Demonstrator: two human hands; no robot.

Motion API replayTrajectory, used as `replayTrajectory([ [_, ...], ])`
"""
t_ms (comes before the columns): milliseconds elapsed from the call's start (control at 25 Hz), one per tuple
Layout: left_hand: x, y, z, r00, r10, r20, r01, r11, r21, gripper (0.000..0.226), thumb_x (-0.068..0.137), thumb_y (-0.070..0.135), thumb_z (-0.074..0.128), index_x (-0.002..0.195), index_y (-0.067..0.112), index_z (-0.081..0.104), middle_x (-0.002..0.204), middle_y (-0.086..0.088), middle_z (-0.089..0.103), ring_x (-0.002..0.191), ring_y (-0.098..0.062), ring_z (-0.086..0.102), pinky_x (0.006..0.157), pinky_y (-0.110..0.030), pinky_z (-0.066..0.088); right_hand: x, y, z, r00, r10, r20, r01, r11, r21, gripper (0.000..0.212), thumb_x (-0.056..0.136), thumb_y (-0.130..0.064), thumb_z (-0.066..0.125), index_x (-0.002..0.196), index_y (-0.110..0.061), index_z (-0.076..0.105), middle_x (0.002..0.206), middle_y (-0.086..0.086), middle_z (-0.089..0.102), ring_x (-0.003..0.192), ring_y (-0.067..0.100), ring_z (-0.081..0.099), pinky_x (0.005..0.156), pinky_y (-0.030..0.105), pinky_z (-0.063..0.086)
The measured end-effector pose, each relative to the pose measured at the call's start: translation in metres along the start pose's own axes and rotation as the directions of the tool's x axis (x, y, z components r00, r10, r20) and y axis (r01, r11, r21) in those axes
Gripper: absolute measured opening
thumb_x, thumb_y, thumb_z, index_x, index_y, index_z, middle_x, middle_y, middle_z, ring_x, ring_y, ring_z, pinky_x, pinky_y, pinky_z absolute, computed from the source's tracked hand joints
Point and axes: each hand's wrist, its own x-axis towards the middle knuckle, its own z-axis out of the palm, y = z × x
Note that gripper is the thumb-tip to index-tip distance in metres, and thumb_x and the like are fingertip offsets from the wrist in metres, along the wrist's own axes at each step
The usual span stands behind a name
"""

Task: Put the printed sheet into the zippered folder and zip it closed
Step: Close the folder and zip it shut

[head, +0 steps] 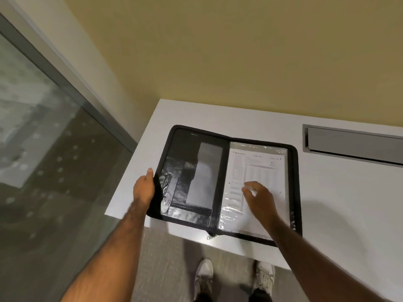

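Observation:
A black zippered folder (174,136) lies open on the white table, its near edge over the table's front edge. The printed sheet (261,166) rests on the folder's right half, among clear plastic sleeves. My left hand (144,188) grips the outer edge of the folder's left flap. My right hand (259,197) hovers over or touches the lower part of the sheet with its fingers spread; whether it presses the paper I cannot tell. The zipper pull (211,236) hangs at the near end of the spine.
The white table (338,203) stands against a yellow wall. A grey cable flap (353,144) is set into the table at the back right. A glass partition (54,149) runs along the left. My shoes (204,277) show on the carpet below.

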Motion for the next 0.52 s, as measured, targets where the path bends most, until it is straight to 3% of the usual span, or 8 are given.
replayTrajectory([
  [120, -0.021, 0.010, -0.029, 0.982, 0.089, 0.165, -0.050, 0.972, -0.227, 0.069, 0.103, 0.063, 0.022, 0.097, 0.018, 0.073, 0.108, -0.007, 0.074, 0.098, -0.023, 0.069, 0.096, -0.042, 0.050, -0.017, -0.036, 0.035, 0.999, 0.020, 0.049, -0.027, 0.987, 0.156, 0.040, 0.101, -0.032, 0.055, 0.135, -0.012, 0.058, 0.142, 0.007, 0.059, 0.129, 0.026, 0.055, 0.103, 0.027, 0.042],
  [360, -0.069, 0.032, -0.052, 0.820, 0.310, 0.482, -0.016, 0.853, -0.521, 0.084, 0.083, 0.079, 0.023, 0.142, 0.029, 0.056, 0.144, 0.003, 0.059, 0.133, -0.025, 0.056, 0.115, -0.050, 0.041, -0.043, -0.096, 0.063, 0.990, 0.038, 0.133, -0.089, 0.912, 0.399, 0.060, 0.099, -0.049, 0.050, 0.153, -0.028, 0.034, 0.161, -0.004, 0.035, 0.146, 0.020, 0.036, 0.114, 0.034, 0.033],
  [520, -0.113, 0.045, -0.031, 0.657, 0.481, 0.580, 0.125, 0.689, -0.714, 0.089, 0.085, 0.081, 0.023, 0.154, 0.028, 0.042, 0.151, 0.002, 0.053, 0.139, -0.025, 0.052, 0.116, -0.049, 0.038, -0.060, -0.119, 0.050, 0.989, 0.008, 0.146, -0.077, 0.878, 0.472, 0.063, 0.097, -0.059, 0.046, 0.154, -0.036, 0.030, 0.162, -0.012, 0.031, 0.142, 0.004, 0.034, 0.099, 0.010, 0.030],
])
